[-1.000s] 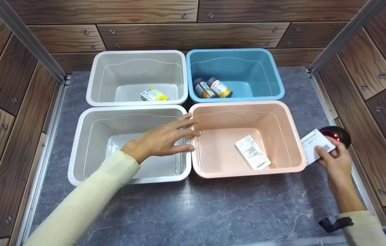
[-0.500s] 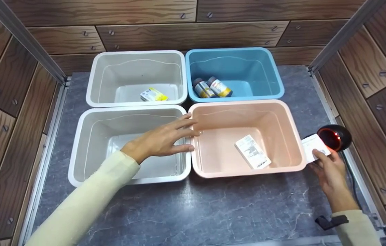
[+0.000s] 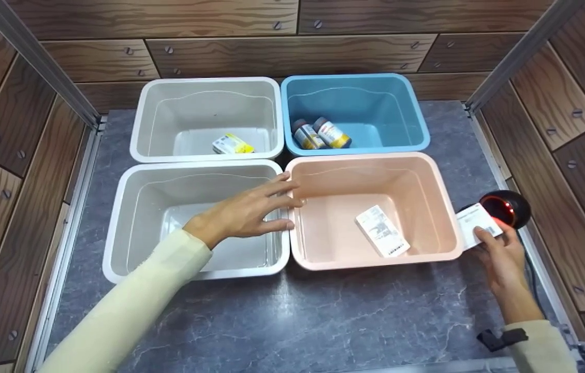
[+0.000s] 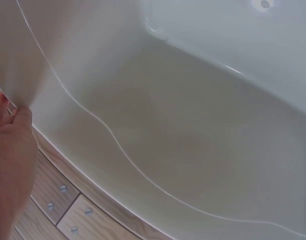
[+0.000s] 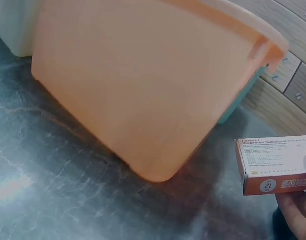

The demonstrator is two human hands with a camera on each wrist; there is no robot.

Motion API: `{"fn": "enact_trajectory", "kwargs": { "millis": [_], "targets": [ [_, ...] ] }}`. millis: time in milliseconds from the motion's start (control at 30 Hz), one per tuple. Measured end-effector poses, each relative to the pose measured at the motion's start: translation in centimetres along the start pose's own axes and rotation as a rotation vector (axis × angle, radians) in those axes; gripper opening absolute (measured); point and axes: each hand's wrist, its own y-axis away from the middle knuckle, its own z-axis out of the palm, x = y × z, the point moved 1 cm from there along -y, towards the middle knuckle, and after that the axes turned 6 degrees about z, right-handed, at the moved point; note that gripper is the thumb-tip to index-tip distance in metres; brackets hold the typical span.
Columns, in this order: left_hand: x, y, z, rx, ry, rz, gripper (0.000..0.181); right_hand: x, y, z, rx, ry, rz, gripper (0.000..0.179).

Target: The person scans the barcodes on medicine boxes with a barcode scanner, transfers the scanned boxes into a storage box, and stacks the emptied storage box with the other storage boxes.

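My right hand (image 3: 502, 261) pinches a white medicine box (image 3: 473, 224) beside the right wall of the pink bin (image 3: 450, 212). The thumb lies on the printed face. In the right wrist view the ibuprofen box (image 5: 278, 157) shows an orange side with a "12" on it. Just beyond that hand stands a black barcode scanner (image 3: 520, 207), its red lights lit. With fingers spread, my left hand (image 3: 246, 213) rests on the adjoining rims of the front grey bin (image 3: 116, 228) and the pink bin. Another white box (image 3: 383, 231) lies in the pink bin.
Behind stand a second grey bin (image 3: 140, 119), holding a white-and-yellow box (image 3: 233, 144), and a blue bin (image 3: 422, 114) with two bottles (image 3: 332, 133). Wood-patterned walls (image 3: 292, 54) enclose the dark marbled table (image 3: 292, 321). A cable (image 3: 533, 280) runs down from the scanner.
My right hand has moved slightly left and down, turning the medicine box so that more of the scanner's red glow shows. The left hand has stayed in place.
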Motion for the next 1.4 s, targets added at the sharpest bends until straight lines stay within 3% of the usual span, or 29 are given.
{"fn": "enact_trajectory", "kwargs": {
  "millis": [300,433,633,833,1133,1300,1400],
  "targets": [
    [-0.1,0.1,0.0,-0.010,0.008,-0.018,0.057,-5.7,0.0,2.2,-0.062,0.090,-0.180,0.042],
    [-0.2,0.0,0.0,-0.012,0.003,-0.017,0.057,-8.9,0.0,4.1,-0.078,0.167,-0.250,0.044],
    [-0.2,-0.1,0.0,-0.015,-0.012,-0.007,0.055,-12.4,0.0,8.2,-0.160,0.176,-0.366,0.044],
    [-0.3,-0.2,0.0,-0.008,-0.007,0.014,0.055,-14.1,-0.5,13.9,-0.241,0.229,-0.481,0.041],
    [-0.2,-0.1,-0.2,-0.010,-0.016,0.000,0.057,-14.7,0.5,24.7,-0.264,0.600,-0.642,0.041],
    [-0.3,-0.1,-0.1,-0.011,-0.015,-0.003,0.056,-13.9,2.0,30.7,-0.339,0.673,-0.619,0.046],
    [-0.2,-0.1,-0.1,-0.019,-0.004,-0.012,0.057,-13.2,2.7,33.9,-0.399,0.647,-0.583,0.048]
  ]
}}
